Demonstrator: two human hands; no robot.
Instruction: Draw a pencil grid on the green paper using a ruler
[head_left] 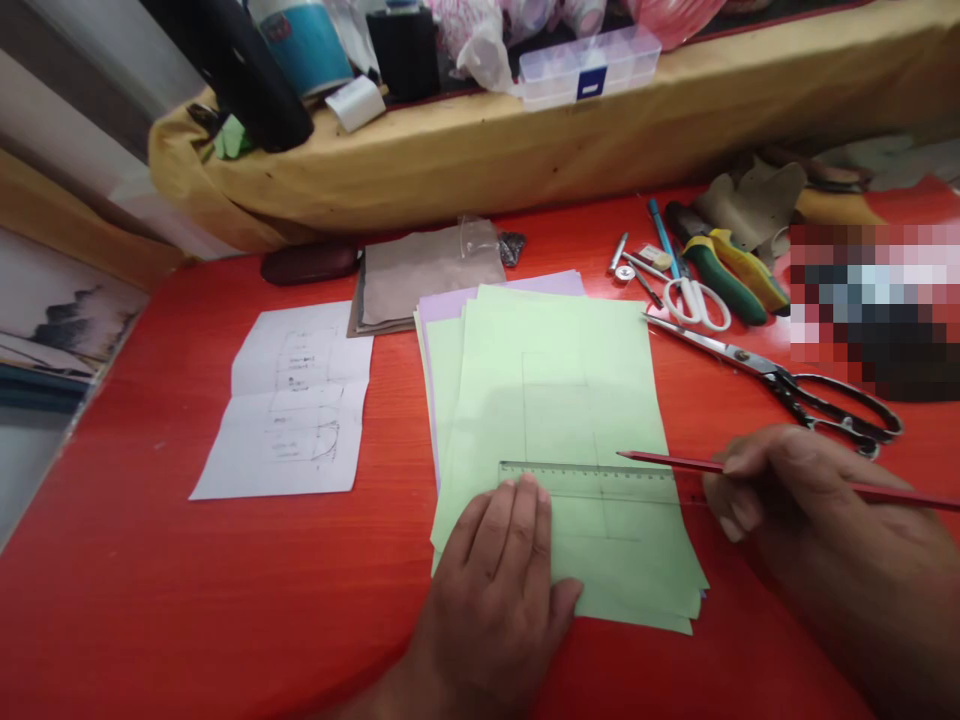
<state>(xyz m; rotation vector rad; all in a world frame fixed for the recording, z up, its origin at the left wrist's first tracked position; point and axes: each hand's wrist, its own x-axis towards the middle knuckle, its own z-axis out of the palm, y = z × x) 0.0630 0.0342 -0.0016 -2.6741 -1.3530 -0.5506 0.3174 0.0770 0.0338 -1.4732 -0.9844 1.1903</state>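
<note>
At the bottom centre of the frame, the left hand [487,590] lies open and flat, its fingertips [525,490] pressing on a clear plastic ruler [585,480] and holding it against a stack of pale green paper [570,400]. At the right of the frame, the right hand [787,500] is curled around a red pencil [675,465], whose point sits just above the ruler's upper edge. Faint pencil lines mark the top green sheet, and a lilac sheet [502,295] shows beneath the stack, which lies near the middle of a glossy red table [225,570]. Just right of the stack are large steel scissors with black handles [780,375], and beyond them are small white-handled scissors [697,305], green-and-yellow-handled pliers [727,280] and small metal punches [619,252]. Left of the stack lies a creased white sheet with pencil sketches [292,400]. Farther up are brownish-grey material swatches [427,275] under a clear plastic bag, a dark brown case [309,263] and tan leather scraps [750,205]. A pixelated patch at the right edge hides whatever lies there. Along the top, a yellow padded ledge [450,170] holds a clear compartment box [589,65] and a teal-and-white container [300,45].
</note>
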